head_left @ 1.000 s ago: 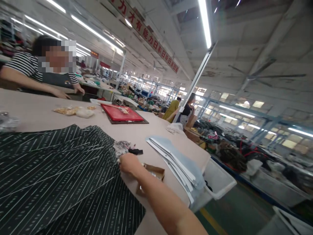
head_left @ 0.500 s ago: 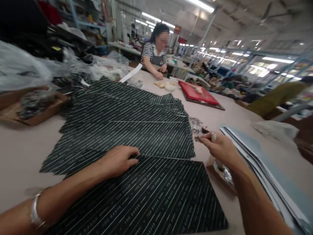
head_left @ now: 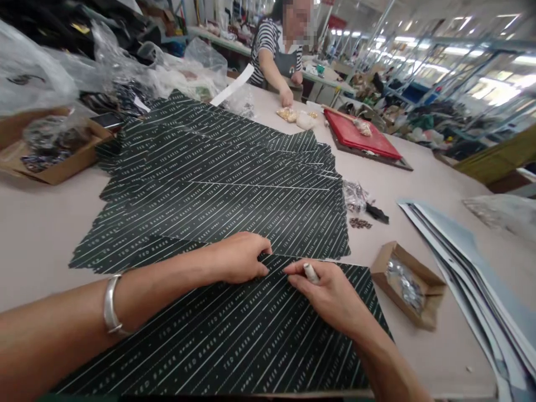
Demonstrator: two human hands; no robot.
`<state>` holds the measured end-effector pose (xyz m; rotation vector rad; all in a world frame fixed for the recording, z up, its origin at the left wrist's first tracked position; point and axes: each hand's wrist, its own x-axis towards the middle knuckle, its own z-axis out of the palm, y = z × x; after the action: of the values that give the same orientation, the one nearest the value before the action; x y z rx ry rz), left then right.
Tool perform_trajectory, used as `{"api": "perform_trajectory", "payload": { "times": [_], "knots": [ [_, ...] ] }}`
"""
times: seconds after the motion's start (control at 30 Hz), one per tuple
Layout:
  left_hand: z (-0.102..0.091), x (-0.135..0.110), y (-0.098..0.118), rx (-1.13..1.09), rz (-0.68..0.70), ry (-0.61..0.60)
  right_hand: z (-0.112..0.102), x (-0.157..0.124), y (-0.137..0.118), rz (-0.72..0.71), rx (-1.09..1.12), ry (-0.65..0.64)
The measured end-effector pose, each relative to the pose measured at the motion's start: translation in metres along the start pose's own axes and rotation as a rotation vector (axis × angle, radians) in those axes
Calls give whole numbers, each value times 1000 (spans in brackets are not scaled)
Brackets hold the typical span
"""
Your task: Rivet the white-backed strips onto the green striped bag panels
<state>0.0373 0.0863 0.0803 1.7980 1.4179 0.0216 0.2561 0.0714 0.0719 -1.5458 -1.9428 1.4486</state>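
A dark panel of fabric (head_left: 251, 329) with white diagonal stripes and lettering lies in front of me. My left hand (head_left: 243, 257) is at its far edge, fingers curled, with the edge between thumb and fingers. Close by on the right, my right hand (head_left: 324, 287) is over the same edge, thumb and fingertips pinched together. Whatever is in that pinch is too small to make out. A white wrap (head_left: 310, 273) covers one right finger. Beyond the edge spreads a layered stack of matching fabric pieces (head_left: 218, 178).
Right of the fabric are a small pile of dark bits (head_left: 360, 223), a plastic bag (head_left: 355, 195), an open carton (head_left: 377, 262) and long card sheets (head_left: 456, 268). A red pad (head_left: 364, 134) lies farther back. Another carton (head_left: 54, 176) stands left. A co-worker (head_left: 272, 61) works across the table.
My right hand has come from the pile of dark bits to the fabric edge beside my left hand. My left hand stays at the edge. The view has tilted down.
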Motion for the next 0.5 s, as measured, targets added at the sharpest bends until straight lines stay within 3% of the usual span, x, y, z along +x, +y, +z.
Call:
{"api": "perform_trajectory", "payload": {
  "times": [0.27,0.5],
  "knots": [
    [6,-3,-5,-328,2,-165,5,-9,-10,90,200,-21],
    [10,-17,0,-536,35,-184,8,-18,-13,46,211,-18]
  ]
}}
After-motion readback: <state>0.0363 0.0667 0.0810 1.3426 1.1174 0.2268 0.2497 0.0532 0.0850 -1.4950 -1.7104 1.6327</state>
